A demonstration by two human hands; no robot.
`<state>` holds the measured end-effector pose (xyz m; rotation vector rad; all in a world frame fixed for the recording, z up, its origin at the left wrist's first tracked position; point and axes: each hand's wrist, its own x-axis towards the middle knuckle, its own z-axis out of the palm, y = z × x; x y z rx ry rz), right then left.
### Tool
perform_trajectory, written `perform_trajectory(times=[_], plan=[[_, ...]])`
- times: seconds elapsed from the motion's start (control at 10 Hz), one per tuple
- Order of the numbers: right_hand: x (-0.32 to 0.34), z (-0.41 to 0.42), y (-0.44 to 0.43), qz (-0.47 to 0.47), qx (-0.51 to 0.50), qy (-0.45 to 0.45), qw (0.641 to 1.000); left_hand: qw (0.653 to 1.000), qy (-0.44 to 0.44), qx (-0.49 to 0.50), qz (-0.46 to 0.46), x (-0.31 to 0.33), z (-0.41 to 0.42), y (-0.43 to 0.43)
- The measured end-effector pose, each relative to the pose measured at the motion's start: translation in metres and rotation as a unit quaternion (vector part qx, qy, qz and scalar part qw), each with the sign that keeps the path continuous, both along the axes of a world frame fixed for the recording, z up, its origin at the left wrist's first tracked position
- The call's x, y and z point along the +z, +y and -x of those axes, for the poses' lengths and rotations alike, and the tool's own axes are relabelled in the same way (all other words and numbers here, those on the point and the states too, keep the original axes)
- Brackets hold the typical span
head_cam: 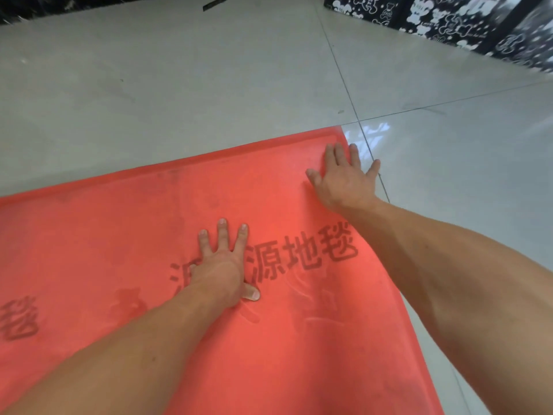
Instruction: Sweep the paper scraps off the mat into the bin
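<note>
A red mat [119,235] with dark printed characters lies flat on the tiled floor and fills the lower left of the view. My left hand [224,262] presses flat on the middle of the mat, fingers spread and straight. My right hand [347,178] lies flat near the mat's far right corner, fingers straight, with the little finger reaching over the mat's edge onto the tile. I see no paper scraps and no bin in this view.
Pale glossy floor tiles [179,85] surround the mat. A black-and-white patterned box or fabric [449,19] stands at the top right. A dark edge [59,7] runs along the top left, with a small dark strip [215,3] on the floor near it.
</note>
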<state>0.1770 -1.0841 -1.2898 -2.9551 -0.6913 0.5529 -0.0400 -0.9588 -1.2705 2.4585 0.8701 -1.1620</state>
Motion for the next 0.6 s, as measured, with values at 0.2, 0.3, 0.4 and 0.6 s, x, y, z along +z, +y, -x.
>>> perform_trajectory(times=[0.2, 0.3, 0.4, 0.6], plan=[[0.019, 0.062, -0.004, -0.027, 0.073, 0.021, 0.997, 0.999, -0.035, 0.009, -0.004, 0.002, 0.004, -0.004], [0.025, 0.087, -0.012, -0.019, 0.088, 0.037, 0.995, 0.998, -0.063, 0.015, -0.006, 0.005, 0.009, -0.006], [0.027, 0.11, -0.022, -0.003, 0.107, 0.051, 0.993, 0.996, -0.084, 0.013, -0.008, 0.002, 0.02, -0.007], [0.025, 0.148, -0.022, 0.018, 0.146, 0.068, 0.987, 0.985, -0.169, -0.018, -0.028, 0.003, 0.054, -0.008]])
